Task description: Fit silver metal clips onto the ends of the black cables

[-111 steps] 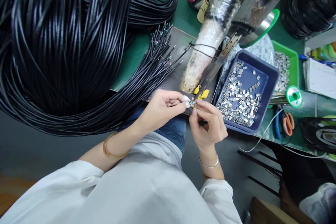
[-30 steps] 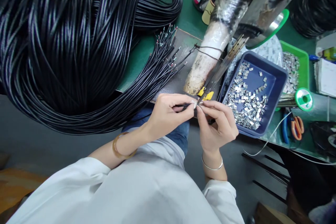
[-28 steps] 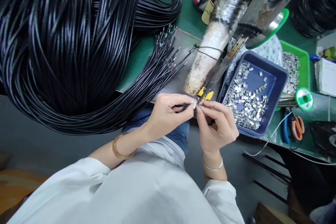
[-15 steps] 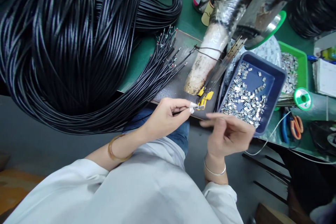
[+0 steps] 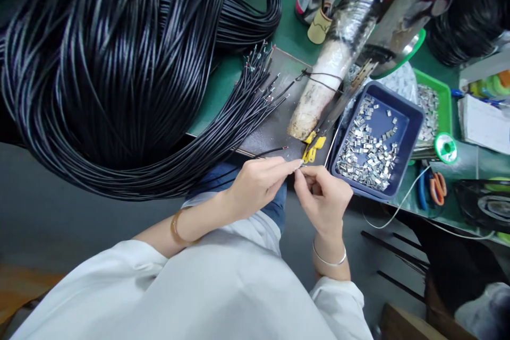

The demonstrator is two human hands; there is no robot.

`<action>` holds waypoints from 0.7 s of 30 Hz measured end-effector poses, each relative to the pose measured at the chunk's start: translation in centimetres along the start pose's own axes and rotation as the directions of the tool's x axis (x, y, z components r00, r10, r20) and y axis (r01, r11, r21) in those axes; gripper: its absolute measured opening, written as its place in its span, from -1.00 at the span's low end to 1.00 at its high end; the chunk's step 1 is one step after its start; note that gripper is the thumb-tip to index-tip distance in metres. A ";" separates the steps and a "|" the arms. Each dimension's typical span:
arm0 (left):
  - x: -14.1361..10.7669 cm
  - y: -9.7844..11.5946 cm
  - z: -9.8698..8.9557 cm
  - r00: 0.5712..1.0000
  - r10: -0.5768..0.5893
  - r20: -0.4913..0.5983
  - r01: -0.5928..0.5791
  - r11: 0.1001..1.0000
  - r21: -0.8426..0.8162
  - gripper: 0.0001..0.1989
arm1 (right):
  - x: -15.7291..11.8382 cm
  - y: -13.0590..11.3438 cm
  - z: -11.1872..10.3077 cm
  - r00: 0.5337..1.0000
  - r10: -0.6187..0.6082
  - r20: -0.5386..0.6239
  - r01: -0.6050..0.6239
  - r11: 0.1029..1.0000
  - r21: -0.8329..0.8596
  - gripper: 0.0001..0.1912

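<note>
My left hand [image 5: 258, 183] is closed in a pinch, its fingertips around a small metal connector [image 5: 303, 166] that is mostly hidden. My right hand [image 5: 326, 194] meets it there, thumb and forefinger pinched at the same piece. Just beyond the fingertips stand the yellow plastic jaws [image 5: 313, 150] of a fixture on the dark work plate [image 5: 274, 133]. A single black cable [image 5: 273, 151] with a reddish tip pokes out behind my left hand. Many more black cables [image 5: 223, 141] with stripped ends lie to the left.
A blue tray [image 5: 412, 117] of small metal shells stands to the right, with a green tray [image 5: 446, 90] behind it. A wrapped duct [image 5: 319, 85] slants down over the plate. Orange-handled pliers [image 5: 438, 188] and a solder spool [image 5: 446, 147] lie further right.
My right hand has moved left from beside the blue tray and closed against my left fingertips. The connector, visible before in my left hand, is now mostly covered. The view has shifted slightly.
</note>
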State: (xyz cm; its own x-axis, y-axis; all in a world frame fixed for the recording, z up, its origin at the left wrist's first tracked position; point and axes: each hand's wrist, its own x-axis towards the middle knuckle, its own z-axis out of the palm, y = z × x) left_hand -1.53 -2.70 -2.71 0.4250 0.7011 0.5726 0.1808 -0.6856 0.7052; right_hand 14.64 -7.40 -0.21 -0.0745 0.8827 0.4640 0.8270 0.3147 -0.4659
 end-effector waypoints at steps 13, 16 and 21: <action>2.3 0.5 -0.2 0.796 -0.580 0.173 0.570 0.625 -0.534 -0.86 | -0.2 0.9 0.8 0.903 0.010 -0.430 0.044 0.992 0.115 -0.76; 2.5 0.3 0.1 0.793 -0.580 0.189 0.577 0.614 -0.538 -0.86 | -0.4 1.3 1.4 0.943 -0.097 -0.319 0.101 0.995 -0.006 -0.76; 2.9 0.3 0.4 0.775 -0.612 0.157 0.593 0.620 -0.514 -0.91 | -0.4 1.7 2.0 0.944 -0.014 -0.329 0.042 0.996 0.078 -0.81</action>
State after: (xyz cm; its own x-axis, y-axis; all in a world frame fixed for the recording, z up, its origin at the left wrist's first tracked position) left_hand 0.14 -0.95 -0.95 0.3584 0.9320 -0.0532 -0.0916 0.0918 0.9916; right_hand 14.96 -6.54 -2.64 0.1014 0.7144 0.6923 0.7775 0.3773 -0.5032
